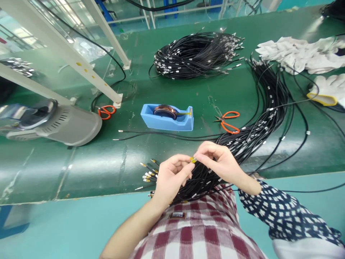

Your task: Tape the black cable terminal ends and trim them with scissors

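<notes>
Left hand (172, 177) and right hand (221, 162), each closed in a pinch, hold a cable tip (196, 158) with yellow tape (192, 160) by the counter's (88, 169) near edge, dispenser (168, 124) beyond; neat wrapping likely needs tip steady, tape taut.

It's a workshop — green bench (129, 153), black cables (272, 95), tape dispenser (167, 123).

Small label (177, 215): on the checked cloth (205, 232); I see marks but cannot read them from here.
White tags (308, 132): on the black cables (277, 93), too small for me to read.
Readable text: none I can find.
</notes>
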Available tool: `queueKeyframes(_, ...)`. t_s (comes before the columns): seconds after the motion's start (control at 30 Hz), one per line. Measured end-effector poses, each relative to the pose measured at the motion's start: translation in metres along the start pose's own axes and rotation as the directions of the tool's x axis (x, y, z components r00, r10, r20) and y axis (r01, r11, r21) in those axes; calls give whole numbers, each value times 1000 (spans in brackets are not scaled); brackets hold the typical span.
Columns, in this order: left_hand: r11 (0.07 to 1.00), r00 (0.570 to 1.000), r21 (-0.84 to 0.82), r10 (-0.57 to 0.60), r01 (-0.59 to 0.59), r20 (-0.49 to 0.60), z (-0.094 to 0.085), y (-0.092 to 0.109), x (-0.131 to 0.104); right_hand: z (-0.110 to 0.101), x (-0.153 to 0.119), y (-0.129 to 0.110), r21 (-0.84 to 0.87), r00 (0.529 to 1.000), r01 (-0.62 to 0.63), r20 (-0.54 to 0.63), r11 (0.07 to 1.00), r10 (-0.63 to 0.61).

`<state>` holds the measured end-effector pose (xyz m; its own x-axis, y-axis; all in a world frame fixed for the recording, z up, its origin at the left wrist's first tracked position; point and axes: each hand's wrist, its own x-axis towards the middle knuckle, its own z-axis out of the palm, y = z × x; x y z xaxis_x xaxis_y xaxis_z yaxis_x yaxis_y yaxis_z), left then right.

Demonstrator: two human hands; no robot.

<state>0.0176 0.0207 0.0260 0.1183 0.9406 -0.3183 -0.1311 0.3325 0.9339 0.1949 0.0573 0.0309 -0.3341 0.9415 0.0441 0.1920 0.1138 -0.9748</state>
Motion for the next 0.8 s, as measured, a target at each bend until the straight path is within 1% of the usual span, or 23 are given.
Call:
queueKeyframes(0.07, 997, 999, -67, -31, 29, -18, -1, -1, 3, -21, 8, 8, -169, 997, 80, 18, 982, -78)
queueKeyframes(0.1, 995, 999, -94, -43, 41, -22, -2, -1, 4, -36, 14, 15, -303, 992, 118, -6, 946, -126)
queueKeyframes(0.13, 992, 998, -116, -58, 55, -19, -4, 0, 5, -53, 20, 24, -480, 981, 130, -65, 868, -182)
queueKeyframes(0.17, 989, 997, -130, -70, 67, -16, -5, 0, 5, -71, 26, 34, -657, 971, 86, -114, 749, -211)
queueKeyframes(0.2, 989, 997, -133, -74, 71, -12, -7, 1, 5, -88, 32, 44, -790, 972, 23, -125, 612, -199)
queueKeyframes(0.23, 990, 998, -123, -69, 67, -11, -8, 2, 5, -103, 36, 53, -867, 982, -28, -117, 498, -149)
queueKeyframes(0.27, 993, 998, -105, -55, 54, -13, -8, 3, 4, -115, 40, 61, -903, 991, -66, -109, 424, -77)
queueKeyframes(0.3, 996, 999, -82, -37, 35, -17, -8, 4, 3, -125, 42, 68, -917, 996, -79, -92, 390, -17)
queueKeyframes(0.33, 998, 1000, -60, -17, 16, -24, -7, 4, 2, -132, 44, 72, -923, 998, -66, -60, 380, 30)
queueKeyframes(0.37, 999, 1000, -42, 1, -2, -31, -7, 5, 1, -136, 44, 73, -921, 998, -50, -32, 388, 52)
queueKeyframes(0.43, 1000, 999, -18, 18, -19, -39, -5, 5, -1, -136, 42, 68, -899, 1000, -27, -24, 436, 11)
queueKeyframes(0.5, 1000, 999, 7, 18, -17, -36, -3, 4, -2, -127, 37, 55, -867, 994, -28, -77, 497, -78)
queueKeyframes(0.53, 1000, 999, 26, 15, -15, -33, -3, 3, -3, -119, 33, 46, -836, 991, -29, -97, 547, -95)
queueKeyframes(0.57, 999, 999, 48, 14, -13, -30, -2, 2, -3, -108, 28, 38, -800, 993, -9, -80, 600, -91)
queueKeyframes(0.6, 997, 999, 70, 16, -14, -29, -2, 1, -3, -96, 22, 28, -679, 999, 12, -31, 734, -45)
queueKeyframes(0.63, 995, 999, 94, 21, -18, -25, -1, 0, -3, -82, 16, 19, -522, 995, -14, 75, 853, 63)
queueKeyframes(0.67, 993, 999, 118, 28, -26, -19, -1, -1, -4, -68, 11, 11, -360, 974, -52, 190, 931, 128)
queueKeyframes(0.7, 989, 999, 144, 39, -37, -11, -1, -2, -4, -54, 6, 4, -244, 948, -71, 284, 967, 142)
queueKeyframes(0.73, 984, 999, 171, 53, -52, -1, 0, -2, -5, -42, 1, -2, -201, 924, -80, 353, 976, 148)
queueKeyframes(0.8, 972, 996, 218, 86, -89, 19, 0, -1, -6, -24, -3, -11, -163, 914, -87, 380, 983, 144)
